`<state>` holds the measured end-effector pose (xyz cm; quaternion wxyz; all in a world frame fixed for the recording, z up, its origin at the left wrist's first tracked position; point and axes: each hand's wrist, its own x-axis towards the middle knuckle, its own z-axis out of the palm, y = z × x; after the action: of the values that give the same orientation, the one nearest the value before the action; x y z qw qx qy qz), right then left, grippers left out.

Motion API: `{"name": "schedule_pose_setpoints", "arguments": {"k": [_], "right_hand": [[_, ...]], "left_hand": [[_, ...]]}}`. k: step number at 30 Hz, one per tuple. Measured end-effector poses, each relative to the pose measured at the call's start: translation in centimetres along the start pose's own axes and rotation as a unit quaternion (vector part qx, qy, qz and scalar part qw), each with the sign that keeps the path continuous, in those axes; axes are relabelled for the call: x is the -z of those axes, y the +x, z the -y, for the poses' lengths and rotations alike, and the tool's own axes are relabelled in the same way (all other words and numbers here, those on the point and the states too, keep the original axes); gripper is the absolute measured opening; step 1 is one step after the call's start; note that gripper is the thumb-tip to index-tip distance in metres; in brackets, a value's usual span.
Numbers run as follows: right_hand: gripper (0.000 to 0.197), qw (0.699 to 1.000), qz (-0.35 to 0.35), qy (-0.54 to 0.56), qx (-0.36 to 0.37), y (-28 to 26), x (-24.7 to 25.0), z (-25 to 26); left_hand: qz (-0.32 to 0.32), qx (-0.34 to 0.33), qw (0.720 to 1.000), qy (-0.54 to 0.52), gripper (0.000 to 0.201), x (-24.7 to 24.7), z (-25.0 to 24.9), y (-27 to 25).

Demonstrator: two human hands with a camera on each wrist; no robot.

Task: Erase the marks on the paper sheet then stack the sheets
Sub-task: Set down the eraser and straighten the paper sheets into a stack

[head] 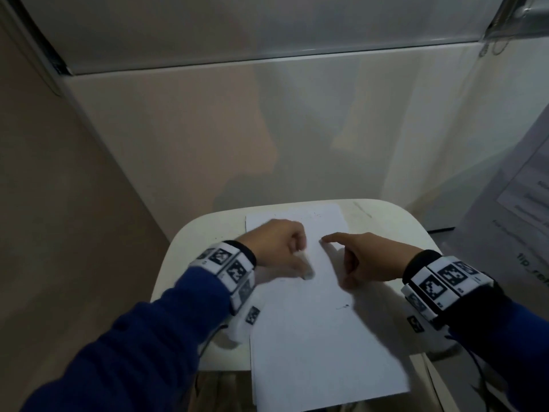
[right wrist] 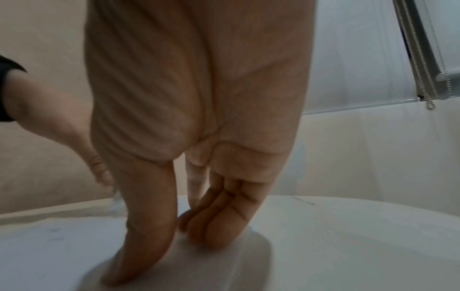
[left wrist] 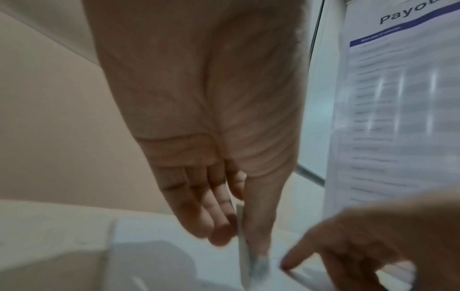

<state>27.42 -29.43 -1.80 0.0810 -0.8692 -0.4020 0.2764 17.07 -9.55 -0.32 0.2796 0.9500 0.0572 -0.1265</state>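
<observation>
Head view: erasing on the top sheet point(head: 312, 331).
My left hand point(head: 273, 245) pinched the eraser point(left wrist: 242, 248) mid-sheet; my right hand point(head: 368, 260) pressed forefinger and thumb down, steadying the sheets overhanging the desk's point(head: 190, 251) near edge.

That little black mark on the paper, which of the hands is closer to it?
Right. The right hand presses the paper just above the black mark, its thumb close by. The left hand, pinching the eraser, is further off, up and to the left.
</observation>
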Motion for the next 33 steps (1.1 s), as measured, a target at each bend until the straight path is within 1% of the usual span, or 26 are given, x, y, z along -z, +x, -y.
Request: {"name": "schedule_pose_setpoints", "arguments": {"k": [1,3,6,8,11,14,17,21,25,27,28,30,31,32,33], "right_hand": [[0.089,1.0,0.0,-0.017,0.004,0.1,0.0,0.2],[0.087,0.997,-0.003,-0.07,0.018,0.4,0.4,0.9],[0.092,0.992,0.018,-0.123,0.03,1.2,1.0,2.3],[0.1,0.988,0.047,-0.143,0.018,1.8,1.3,3.3],[0.113,0.979,0.072,-0.189,-0.006,2.1,1.7,4.6],[0.117,0.973,0.081,-0.213,-0.018,2.0,2.0,5.3],[0.115,0.974,0.088,-0.207,-0.027,1.7,2.2,5.4],[0.115,0.975,0.08,-0.206,-0.028,1.6,2.1,5.5],[0.109,0.982,0.086,-0.166,-0.022,2.2,2.3,4.8],[0.098,0.991,0.054,-0.12,-0.024,2.4,2.6,4.1],[0.091,0.994,0.018,-0.099,-0.039,2.5,2.5,3.6],[0.077,0.988,-0.059,-0.08,-0.117,2.3,2.2,2.8],[0.071,0.98,-0.072,-0.076,-0.168,2.2,2.0,2.5],[0.066,0.973,-0.067,-0.07,-0.208,2.1,1.9,2.3],[0.061,0.97,-0.059,-0.058,-0.227,2.1,1.8,2.2]], "left_hand": [[-0.028,-0.001,1.0,0.004,0.04,0.9,1.0,-0.2],[-0.093,0.016,0.995,0.013,0.032,2.4,3.4,-0.6],[-0.166,0.066,0.977,0.113,0.029,3.3,6.7,-1.2],[-0.19,0.081,0.967,0.149,0.028,2.9,7.8,-1.8],[-0.216,0.082,0.955,0.185,0.023,1.9,8.2,-3.0],[-0.229,0.073,0.946,0.216,0.021,0.9,8.2,-4.0],[-0.215,0.075,0.941,0.251,0.02,0.5,8.3,-4.9],[-0.145,0.116,0.945,0.268,0.026,0.5,8.6,-5.8],[-0.095,0.148,0.956,0.234,0.017,0.8,7.2,-5.8],[-0.064,0.172,0.969,0.167,0.016,0.6,5.9,-5.3],[-0.047,0.184,0.972,0.136,0.016,0.4,5.2,-5.1],[-0.005,0.206,0.972,0.114,0.024,0.1,3.7,-4.4],[0.012,0.218,0.969,0.114,0.026,-0.1,3.0,-3.8],[0.023,0.227,0.967,0.117,0.023,-0.1,2.4,-3.3],[0.027,0.235,0.965,0.116,0.021,-0.1,1.8,-2.9]]}}
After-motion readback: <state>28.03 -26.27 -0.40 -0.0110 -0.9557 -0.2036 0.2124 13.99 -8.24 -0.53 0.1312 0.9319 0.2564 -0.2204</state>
